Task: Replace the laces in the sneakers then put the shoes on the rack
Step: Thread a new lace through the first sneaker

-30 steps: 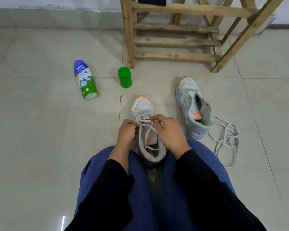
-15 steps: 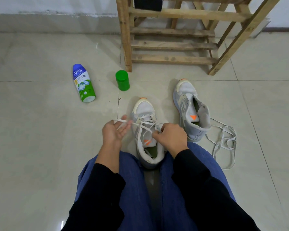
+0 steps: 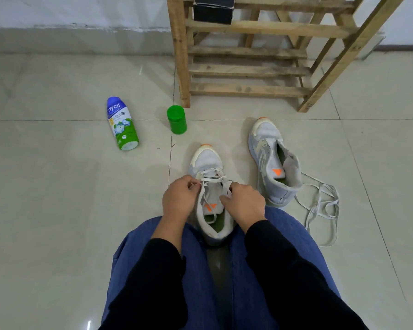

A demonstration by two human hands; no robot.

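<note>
Returning from its sideways pull, left hand [image 3: 179,201] pinches lace [image 3: 210,179]; right hand [image 3: 243,206] grips it too, so sneaker [image 3: 208,160] lacing advances.

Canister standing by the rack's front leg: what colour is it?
The canister is plain bright green all over, seen best in the head view.

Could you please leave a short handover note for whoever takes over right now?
Left hand pinches the white lace; right hand grips it at the eyelets.
Near sneaker stands between the knees, only its front rows laced.
Second sneaker stands to its right, unlaced, loose lace on the floor beside it.
To do: finish both lacings, then set both on the wooden rack.
</note>
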